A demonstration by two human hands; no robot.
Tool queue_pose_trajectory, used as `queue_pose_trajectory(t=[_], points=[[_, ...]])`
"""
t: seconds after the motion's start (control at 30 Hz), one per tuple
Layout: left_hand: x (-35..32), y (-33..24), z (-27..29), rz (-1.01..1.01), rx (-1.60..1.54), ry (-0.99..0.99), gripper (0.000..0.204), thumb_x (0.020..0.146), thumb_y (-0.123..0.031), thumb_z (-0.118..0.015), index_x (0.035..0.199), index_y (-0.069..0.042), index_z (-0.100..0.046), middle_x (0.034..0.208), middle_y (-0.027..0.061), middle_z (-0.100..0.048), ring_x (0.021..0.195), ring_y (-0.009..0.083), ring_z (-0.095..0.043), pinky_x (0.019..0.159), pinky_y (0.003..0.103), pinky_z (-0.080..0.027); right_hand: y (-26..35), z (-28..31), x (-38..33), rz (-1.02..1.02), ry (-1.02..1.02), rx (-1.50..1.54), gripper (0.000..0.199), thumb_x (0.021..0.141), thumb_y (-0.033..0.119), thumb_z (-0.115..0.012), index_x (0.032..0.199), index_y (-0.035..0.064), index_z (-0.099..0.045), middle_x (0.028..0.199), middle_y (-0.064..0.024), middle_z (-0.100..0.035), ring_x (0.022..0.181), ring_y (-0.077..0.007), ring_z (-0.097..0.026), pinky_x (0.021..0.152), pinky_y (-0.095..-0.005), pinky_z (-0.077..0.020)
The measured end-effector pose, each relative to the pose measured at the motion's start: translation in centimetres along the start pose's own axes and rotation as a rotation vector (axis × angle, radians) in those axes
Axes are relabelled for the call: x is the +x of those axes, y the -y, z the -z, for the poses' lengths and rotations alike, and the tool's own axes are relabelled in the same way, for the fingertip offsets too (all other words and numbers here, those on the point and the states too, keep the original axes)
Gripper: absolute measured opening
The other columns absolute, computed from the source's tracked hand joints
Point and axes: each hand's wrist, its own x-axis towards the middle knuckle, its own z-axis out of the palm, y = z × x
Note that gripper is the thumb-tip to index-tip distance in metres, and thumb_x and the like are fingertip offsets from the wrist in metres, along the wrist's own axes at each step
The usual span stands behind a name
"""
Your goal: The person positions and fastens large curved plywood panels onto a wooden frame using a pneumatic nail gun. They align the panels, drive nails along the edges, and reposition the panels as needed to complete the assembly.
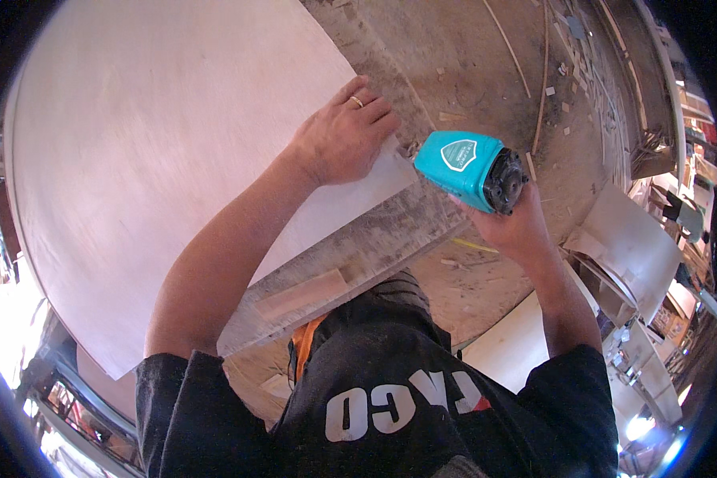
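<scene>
A large pale plywood sheet spreads across the left side. At its right edge, close to the near corner, my left hand lies with its fingers curled over the edge and a ring on one finger; the fingertips are partly hidden. My right hand is wrapped round the handle of a teal power tool with a black rear cap, and most of that grip is hidden under the tool's body. The tool's narrow front end points left, at the sheet's edge right beside my left fingers.
Under the sheet runs a dusty work surface, with a thin wood strip on it near my body. Wood offcuts and long strips litter the floor to the right. Curved boards stand at far right.
</scene>
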Motion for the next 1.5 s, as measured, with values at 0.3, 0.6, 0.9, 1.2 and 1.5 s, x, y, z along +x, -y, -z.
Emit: queue_pose_trajectory(t=[0.3, 0.6, 0.9, 1.2, 1.5], points=[[0.0, 0.1, 0.1, 0.011, -0.061, 0.027, 0.036, 0.087, -0.014, -0.066, 0.122, -0.007, -0.065, 0.127, 0.0144, -0.065, 0.134, 0.0361, -0.055, 0.129, 0.051, -0.031, 0.0, 0.7, 0.8, 0.037, 0.052, -0.114, 0.028, 0.085, 0.024, -0.083, 0.106, 0.0082, -0.077, 0.092, -0.0202, -0.077, 0.091, -0.0422, -0.076, 0.076, -0.0482, -0.0611], [-0.2, -0.1, 0.6, 0.038, -0.052, 0.075, 0.035, 0.090, -0.011, -0.063, 0.125, -0.007, -0.066, 0.131, 0.0130, -0.066, 0.138, 0.0313, -0.056, 0.129, 0.047, -0.031, 1.4, 2.0, 2.6, 0.038, 0.113, -0.078, 0.032, 0.086, 0.028, -0.085, 0.111, 0.0097, -0.077, 0.098, -0.0207, -0.077, 0.097, -0.0424, -0.075, 0.082, -0.0486, -0.0602], [-1.3, 0.1, -0.1, 0.140, -0.202, -0.077, 0.070, 0.086, -0.002, -0.064, 0.153, -0.006, -0.047, 0.147, 0.0226, -0.053, 0.144, 0.0444, -0.047, 0.119, 0.049, -0.046, 1.6, 1.6, 3.3, 0.128, 0.101, -0.140, 0.035, 0.087, 0.028, -0.085, 0.115, 0.0093, -0.076, 0.100, -0.0201, -0.078, 0.095, -0.0411, -0.076, 0.080, -0.0473, -0.0603], [-1.3, 0.2, 0.0, 0.180, -0.192, -0.075, 0.078, 0.084, -0.005, -0.062, 0.159, -0.005, -0.040, 0.155, 0.0212, -0.047, 0.148, 0.0413, -0.044, 0.125, 0.047, -0.040, 1.9, 1.7, 2.9, 0.060, 0.159, -0.195, 0.039, 0.089, 0.030, -0.084, 0.120, 0.0096, -0.074, 0.104, -0.0196, -0.078, 0.095, -0.0400, -0.077, 0.082, -0.0483, -0.0599], [-0.4, 0.1, 0.6, 0.309, -0.313, -0.312, 0.068, 0.089, -0.006, -0.062, 0.154, 0.002, -0.042, 0.151, 0.0255, -0.045, 0.148, 0.0450, -0.041, 0.124, 0.051, -0.038, -4.8, 5.0, -9.7, -0.534, -0.214, 0.184, 0.032, 0.094, 0.019, -0.082, 0.120, 0.0069, -0.069, 0.090, -0.0001, -0.067, 0.070, -0.0118, -0.060, 0.060, -0.0323, -0.0499]])
